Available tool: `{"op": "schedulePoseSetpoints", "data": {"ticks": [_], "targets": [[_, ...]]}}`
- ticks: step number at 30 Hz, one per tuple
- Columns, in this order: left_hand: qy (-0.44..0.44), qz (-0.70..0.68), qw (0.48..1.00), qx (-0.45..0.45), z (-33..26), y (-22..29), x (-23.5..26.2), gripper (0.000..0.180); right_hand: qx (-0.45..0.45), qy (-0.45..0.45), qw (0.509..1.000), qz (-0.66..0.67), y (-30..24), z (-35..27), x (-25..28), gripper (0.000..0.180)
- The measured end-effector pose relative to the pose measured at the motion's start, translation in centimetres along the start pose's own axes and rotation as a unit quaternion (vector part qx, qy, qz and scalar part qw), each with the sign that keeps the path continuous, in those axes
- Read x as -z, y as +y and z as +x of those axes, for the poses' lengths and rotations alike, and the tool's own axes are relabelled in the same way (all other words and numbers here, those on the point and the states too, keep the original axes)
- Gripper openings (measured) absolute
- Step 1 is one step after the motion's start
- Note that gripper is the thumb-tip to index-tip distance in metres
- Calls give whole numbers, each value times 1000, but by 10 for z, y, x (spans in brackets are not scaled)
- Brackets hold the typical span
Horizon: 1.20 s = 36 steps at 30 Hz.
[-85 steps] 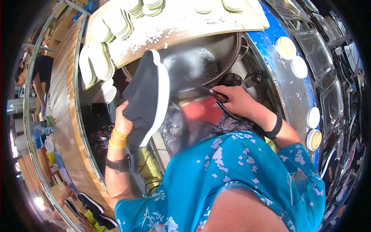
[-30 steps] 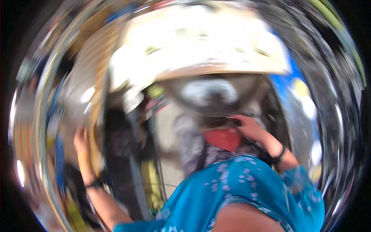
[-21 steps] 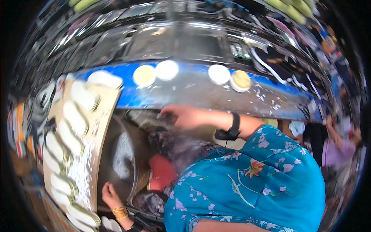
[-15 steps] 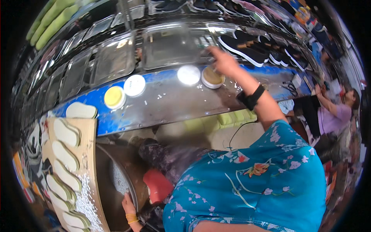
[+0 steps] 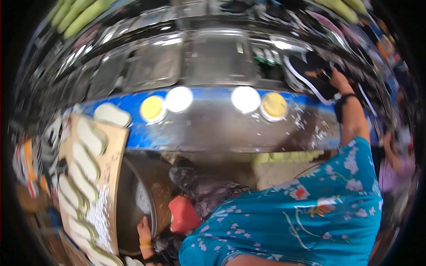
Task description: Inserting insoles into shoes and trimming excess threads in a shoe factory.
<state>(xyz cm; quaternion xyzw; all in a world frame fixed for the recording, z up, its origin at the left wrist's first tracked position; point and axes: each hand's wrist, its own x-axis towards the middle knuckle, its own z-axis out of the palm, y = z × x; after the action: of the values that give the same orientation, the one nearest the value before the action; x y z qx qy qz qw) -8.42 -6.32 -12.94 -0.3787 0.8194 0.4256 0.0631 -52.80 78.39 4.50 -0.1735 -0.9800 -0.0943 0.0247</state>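
Observation:
My right hand [image 5: 341,82] reaches to the far right, its fingers closed at the opening of a black shoe [image 5: 310,75] with a white sole. That shoe stands among others on the rack behind the bench. Low on the left, my left hand [image 5: 144,230] is closed beside the rim of a large round bin [image 5: 153,206]; whatever it may hold is too small to make out. A wooden board [image 5: 116,157] lies left of the bin, bearing stacks of pale insoles [image 5: 85,160] and a heap of small white bits [image 5: 98,219].
Along the far side runs a blue-edged metal bench [image 5: 199,133] with two yellow-filled tubs [image 5: 152,109] and two white round lids [image 5: 246,99]. Metal trays [image 5: 220,57] line the rack behind. White scraps [image 5: 306,126] litter the bench's right part. Another person [image 5: 395,166] sits at the right.
My right hand has moved right, from above the right-hand yellow tub to the black shoes. My left hand stays by the bin rim. The whole view has swung a little.

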Motion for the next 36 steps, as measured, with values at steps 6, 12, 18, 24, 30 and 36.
{"op": "schedulePoseSetpoints", "data": {"ticks": [6, 12, 18, 24, 30, 36], "targets": [[70, 69, 994, -51, -8, 8, -5, 37, 139, -1, 973, 185, -25, 11, 9, 35], [109, 33, 987, -114, -5, 5, -12, 32, 153, -161, 862, 456, -96, 5, 54, 33], [108, -171, 977, -64, -22, 37, 6, 23, 196, -206, 697, 659, -241, -50, 142, 34], [-22, -390, 907, -157, -76, 100, 30, 35, 501, -89, 646, 570, -427, -262, 200, 49], [-28, -732, 659, -171, -106, 104, 35, 56, 743, -142, 480, 444, -532, -500, 157, 45], [139, -781, 606, -51, -153, 35, 21, 53, 806, -239, 401, 363, -552, -599, 118, 44]]}}
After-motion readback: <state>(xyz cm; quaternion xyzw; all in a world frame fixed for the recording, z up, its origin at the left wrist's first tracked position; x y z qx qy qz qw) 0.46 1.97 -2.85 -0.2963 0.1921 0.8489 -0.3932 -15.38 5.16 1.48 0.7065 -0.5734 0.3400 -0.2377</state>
